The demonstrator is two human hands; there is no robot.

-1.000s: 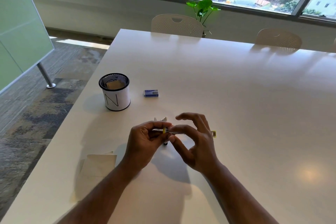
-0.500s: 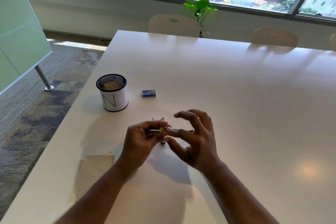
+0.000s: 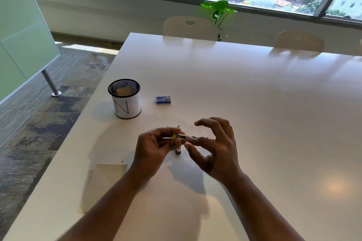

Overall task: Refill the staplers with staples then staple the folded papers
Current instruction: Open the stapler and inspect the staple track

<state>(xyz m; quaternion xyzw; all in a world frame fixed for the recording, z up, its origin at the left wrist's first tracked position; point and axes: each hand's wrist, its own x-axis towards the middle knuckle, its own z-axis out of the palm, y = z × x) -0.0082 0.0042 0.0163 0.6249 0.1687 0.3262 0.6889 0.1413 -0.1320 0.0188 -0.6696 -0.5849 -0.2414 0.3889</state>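
Hiding much of the small stapler [image 3: 181, 137], both hands meet just above the near middle of the white table [image 3: 254, 103]; only a short metal body, a yellow bit at its left end and a thin dark rail running right between the fingers can be made out, and whether staples are loaded cannot be told. The left hand [image 3: 154, 148] has its fingers curled round the stapler's left end, thumb on top. The right hand [image 3: 217, 148] pinches the rail between thumb and a bent finger, its other fingers arched and spread above. Below the stapler a small dark piece [image 3: 178, 151] shows against the table, too small to identify, and a pale pointed scrap [image 3: 177, 126] peeks out behind the left fingers.

At the near left, folded papers [image 3: 109, 172] lie flat, cream and matte, partly covered by the left forearm. Farther back, a small blue staple box [image 3: 163, 100] lies on the glossy tabletop, and left of it stands a round black mesh cup [image 3: 125, 101] wrapped in white paper marked N, with a tan folded piece inside. Two perforated pale chairs [image 3: 191, 27] stand at the far edge with a leafy plant [image 3: 218, 10] between them, its pot hidden.
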